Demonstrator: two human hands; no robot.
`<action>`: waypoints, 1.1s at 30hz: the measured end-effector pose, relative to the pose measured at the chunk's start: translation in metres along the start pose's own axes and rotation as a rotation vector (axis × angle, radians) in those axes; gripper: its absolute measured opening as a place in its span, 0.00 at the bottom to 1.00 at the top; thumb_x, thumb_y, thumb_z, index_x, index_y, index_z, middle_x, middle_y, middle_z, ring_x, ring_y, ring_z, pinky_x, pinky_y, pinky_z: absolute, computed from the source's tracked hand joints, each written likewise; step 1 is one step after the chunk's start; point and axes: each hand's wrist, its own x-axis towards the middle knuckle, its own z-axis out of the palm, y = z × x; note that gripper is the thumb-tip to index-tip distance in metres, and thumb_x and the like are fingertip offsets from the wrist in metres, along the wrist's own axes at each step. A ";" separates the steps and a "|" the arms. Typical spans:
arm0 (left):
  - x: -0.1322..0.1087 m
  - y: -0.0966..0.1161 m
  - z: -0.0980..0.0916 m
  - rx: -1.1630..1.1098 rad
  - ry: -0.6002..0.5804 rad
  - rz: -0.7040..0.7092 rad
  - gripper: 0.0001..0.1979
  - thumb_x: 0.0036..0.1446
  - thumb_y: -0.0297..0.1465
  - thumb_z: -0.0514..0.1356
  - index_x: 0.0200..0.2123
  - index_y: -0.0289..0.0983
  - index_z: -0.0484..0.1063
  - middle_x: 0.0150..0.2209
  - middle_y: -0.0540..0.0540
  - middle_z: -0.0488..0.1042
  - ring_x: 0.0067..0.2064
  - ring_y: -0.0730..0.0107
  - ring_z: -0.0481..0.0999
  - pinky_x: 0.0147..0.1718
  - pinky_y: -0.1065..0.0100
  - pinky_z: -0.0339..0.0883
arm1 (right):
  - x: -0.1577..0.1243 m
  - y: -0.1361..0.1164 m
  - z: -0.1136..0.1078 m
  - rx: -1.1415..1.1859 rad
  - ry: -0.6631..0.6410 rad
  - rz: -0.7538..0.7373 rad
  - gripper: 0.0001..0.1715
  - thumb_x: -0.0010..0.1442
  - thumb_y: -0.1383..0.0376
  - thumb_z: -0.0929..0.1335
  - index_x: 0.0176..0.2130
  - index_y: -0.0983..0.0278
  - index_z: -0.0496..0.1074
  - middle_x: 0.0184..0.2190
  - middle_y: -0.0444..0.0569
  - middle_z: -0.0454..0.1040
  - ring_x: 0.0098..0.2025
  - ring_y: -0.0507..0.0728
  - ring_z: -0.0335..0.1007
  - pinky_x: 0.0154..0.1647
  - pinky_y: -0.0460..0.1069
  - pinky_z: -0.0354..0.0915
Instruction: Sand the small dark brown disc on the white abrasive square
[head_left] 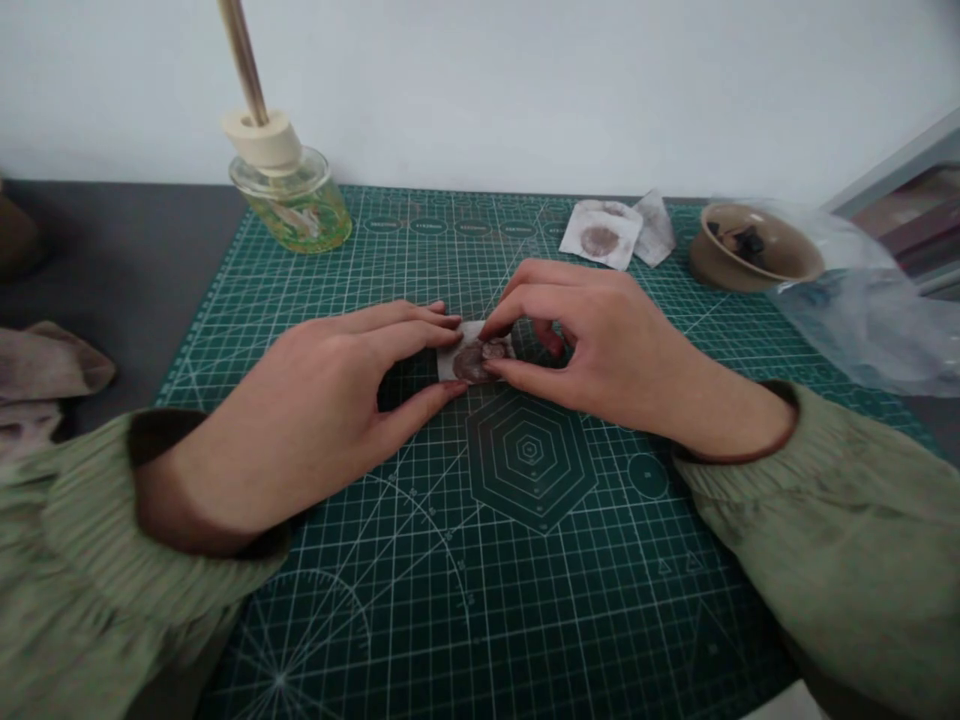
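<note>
At frame centre, our left hand (322, 400), thumb and fingers apart, touches the white sheet (448, 368); our right hand (600, 330) pinches a brownish disc (495, 349). We should pinch lightly, bracing the sheet flat.

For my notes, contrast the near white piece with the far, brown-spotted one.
The near piece lies between the left hand and right hand; the far piece lies away from them. Fingers partly cover the near piece; the far piece shows almost whole. Both are white with brown patches.
</note>
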 end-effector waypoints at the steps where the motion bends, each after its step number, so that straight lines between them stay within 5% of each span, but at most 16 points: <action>1: 0.000 0.000 0.001 0.000 0.003 0.001 0.15 0.75 0.46 0.75 0.60 0.55 0.96 0.68 0.48 0.93 0.73 0.43 0.91 0.85 0.51 0.76 | 0.000 0.000 -0.001 -0.007 0.000 0.011 0.09 0.76 0.61 0.78 0.51 0.62 0.89 0.52 0.56 0.90 0.44 0.62 0.78 0.47 0.57 0.67; 33: -0.002 -0.002 0.005 0.018 0.020 0.024 0.14 0.75 0.42 0.74 0.60 0.55 0.95 0.69 0.50 0.93 0.75 0.43 0.91 0.86 0.47 0.77 | 0.000 -0.002 0.008 0.037 0.001 0.011 0.08 0.76 0.61 0.77 0.50 0.62 0.89 0.44 0.51 0.86 0.39 0.59 0.76 0.43 0.55 0.65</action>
